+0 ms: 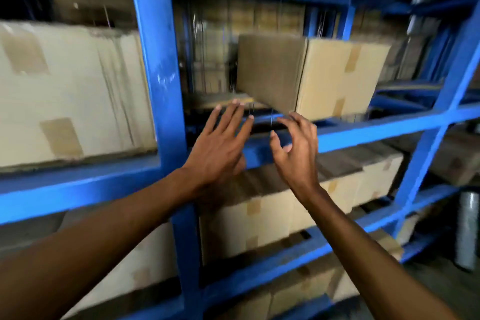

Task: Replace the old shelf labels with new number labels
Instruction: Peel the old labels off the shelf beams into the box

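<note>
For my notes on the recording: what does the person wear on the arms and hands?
Nothing is worn that shows. Both forearms are bare, with no sleeve in view. The left hand and the right hand carry no glove, ring, watch or wristband.

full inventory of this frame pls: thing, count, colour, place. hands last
shelf rack: one, blue metal, uprights and cross beams fill the frame
large carton: one, pale brown, taped, left bay, middle shelf
angled carton: one, brown, taped, right bay, corner towards the camera, just above the hands
lower cartons: several, brown, shelves below the hands; count unclear through blur
back cartons: a stack, brown, deep behind the rack
wrapped roll: one, silvery, far right, low
labels: none legible
left hand: one, fingers spread, at the beam
right hand: one, fingers loosely curled, holding nothing visible
</note>
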